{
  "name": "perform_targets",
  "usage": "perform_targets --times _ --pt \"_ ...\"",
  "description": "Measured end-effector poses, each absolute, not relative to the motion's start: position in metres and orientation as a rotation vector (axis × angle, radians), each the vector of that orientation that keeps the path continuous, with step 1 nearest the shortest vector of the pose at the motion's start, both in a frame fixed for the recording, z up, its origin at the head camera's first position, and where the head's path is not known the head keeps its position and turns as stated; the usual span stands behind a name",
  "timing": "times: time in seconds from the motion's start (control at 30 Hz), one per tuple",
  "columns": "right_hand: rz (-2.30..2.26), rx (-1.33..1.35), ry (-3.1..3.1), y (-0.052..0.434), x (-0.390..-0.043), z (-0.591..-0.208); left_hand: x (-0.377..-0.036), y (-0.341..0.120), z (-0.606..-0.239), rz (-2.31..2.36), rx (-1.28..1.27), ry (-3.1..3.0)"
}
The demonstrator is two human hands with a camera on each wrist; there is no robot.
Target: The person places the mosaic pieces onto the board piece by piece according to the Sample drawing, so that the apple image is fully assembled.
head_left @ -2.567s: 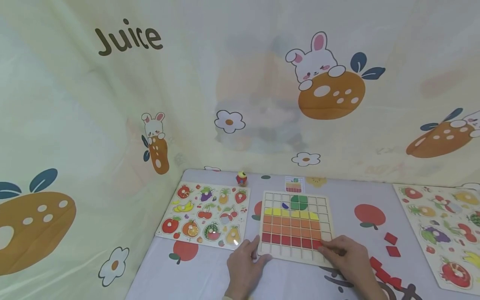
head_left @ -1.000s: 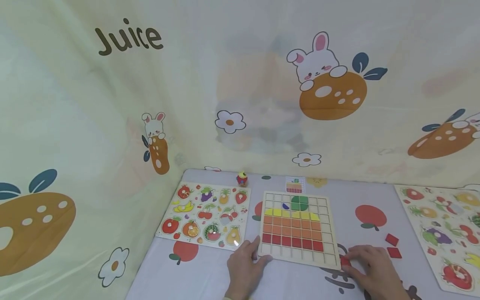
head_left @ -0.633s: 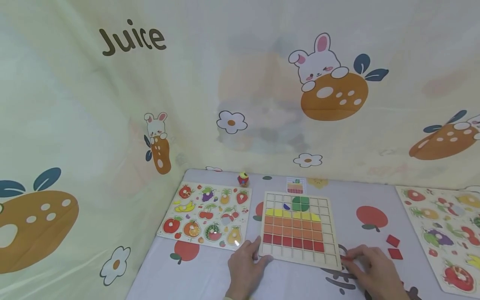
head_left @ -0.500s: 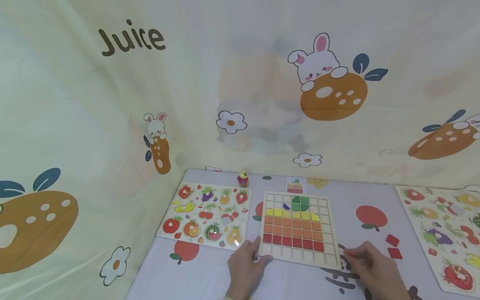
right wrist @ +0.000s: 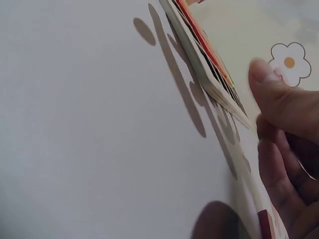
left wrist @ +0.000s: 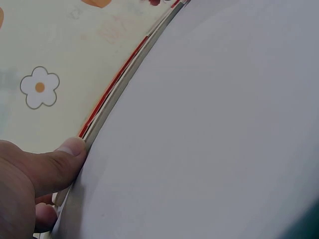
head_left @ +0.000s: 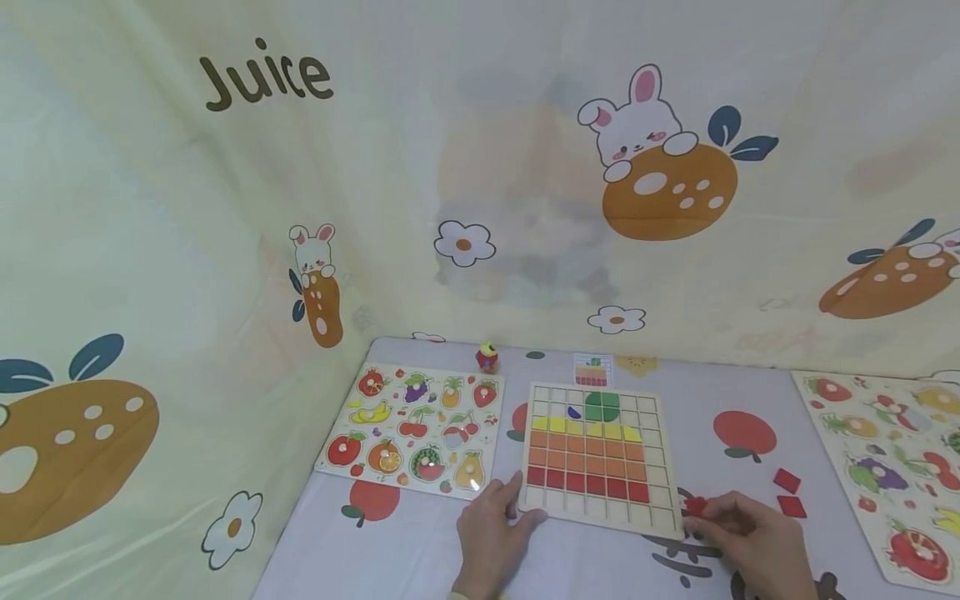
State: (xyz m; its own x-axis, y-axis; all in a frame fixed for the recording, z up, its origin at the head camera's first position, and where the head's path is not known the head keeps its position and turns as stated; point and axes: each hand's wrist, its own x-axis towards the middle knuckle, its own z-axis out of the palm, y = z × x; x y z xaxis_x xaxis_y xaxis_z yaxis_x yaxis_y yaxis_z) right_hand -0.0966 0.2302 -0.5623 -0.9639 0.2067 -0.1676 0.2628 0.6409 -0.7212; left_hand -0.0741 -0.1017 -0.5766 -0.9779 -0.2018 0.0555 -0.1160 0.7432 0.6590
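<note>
Red square tile (head_left: 695, 505), small and flat, now sits pinched in my right hand (head_left: 750, 546) just off the near right corner of the wooden grid board (head_left: 660, 492); a second ago those fingers were still flat on the cloth picking it up. My left hand (head_left: 491, 533) stays where it was, thumb (left wrist: 55, 162) pressed to the board's near left corner, steadying it. The grid's bottom red row is filled and the row nearest me stands empty, so I judge this tile goes there. Two more red tiles (head_left: 787, 492) lie toward the table's right edge.
</note>
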Motion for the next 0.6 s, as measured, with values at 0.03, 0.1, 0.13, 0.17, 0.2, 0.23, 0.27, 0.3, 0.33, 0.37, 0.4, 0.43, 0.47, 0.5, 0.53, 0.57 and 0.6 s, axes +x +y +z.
perform_targets --times 0.03,0.1,0.13,0.17,0.2,0.23,0.27,0.3,0.33,0.37,0.4,0.43,0.47,0.5,0.53,0.57,0.6 --pt "-1.238 0.409 2.783 0.230 -0.097 -0.563 -0.074 -0.102 -0.577 -1.050 0.256 -2.817" --pt "-1.248 0.419 2.779 0.230 -0.097 -0.564 -0.074 -0.102 -0.577 -1.049 0.255 -2.819" --pt "-1.267 0.426 2.771 0.230 -0.097 -0.564 -0.074 -0.102 -0.577 -1.049 0.254 -2.820" --pt "-1.282 0.432 2.762 0.230 -0.097 -0.564 -0.074 -0.102 -0.577 -1.050 0.253 -2.820" --pt "-1.296 0.426 2.756 0.230 -0.097 -0.565 -0.074 -0.102 -0.577 -1.052 0.253 -2.821" --pt "-1.305 0.418 2.750 0.230 -0.097 -0.565 -0.074 -0.102 -0.577 -1.053 0.251 -2.821" --pt "-1.317 0.410 2.741 0.230 -0.097 -0.565 -0.075 -0.102 -0.576 -1.055 0.252 -2.821" --pt "-1.338 0.399 2.736 0.229 -0.097 -0.564 -0.075 -0.102 -0.576 -1.055 0.254 -2.821" --pt "-1.355 0.384 2.743 0.228 -0.097 -0.564 -0.075 -0.102 -0.576 -1.055 0.254 -2.820" --pt "-1.363 0.363 2.754 0.228 -0.098 -0.564 -0.075 -0.102 -0.575 -1.054 0.256 -2.821" --pt "-1.372 0.348 2.760 0.227 -0.099 -0.564 -0.075 -0.102 -0.575 -1.053 0.259 -2.820" --pt "-1.380 0.347 2.763 0.225 -0.099 -0.564 -0.075 -0.102 -0.575 -1.055 0.261 -2.819" --pt "-1.401 0.353 2.759 0.224 -0.099 -0.564 -0.074 -0.102 -0.575 -1.057 0.263 -2.819" --pt "-1.406 0.359 2.761 0.221 -0.100 -0.564 -0.074 -0.102 -0.575 -1.058 0.264 -2.818" --pt "-1.403 0.363 2.760 0.219 -0.100 -0.564 -0.074 -0.102 -0.575 -1.058 0.263 -2.817" --pt "-1.395 0.376 2.749 0.217 -0.101 -0.563 -0.074 -0.102 -0.575 -1.058 0.264 -2.816" --pt "-1.395 0.390 2.733 0.214 -0.100 -0.562 -0.074 -0.102 -0.575 -1.063 0.265 -2.814"
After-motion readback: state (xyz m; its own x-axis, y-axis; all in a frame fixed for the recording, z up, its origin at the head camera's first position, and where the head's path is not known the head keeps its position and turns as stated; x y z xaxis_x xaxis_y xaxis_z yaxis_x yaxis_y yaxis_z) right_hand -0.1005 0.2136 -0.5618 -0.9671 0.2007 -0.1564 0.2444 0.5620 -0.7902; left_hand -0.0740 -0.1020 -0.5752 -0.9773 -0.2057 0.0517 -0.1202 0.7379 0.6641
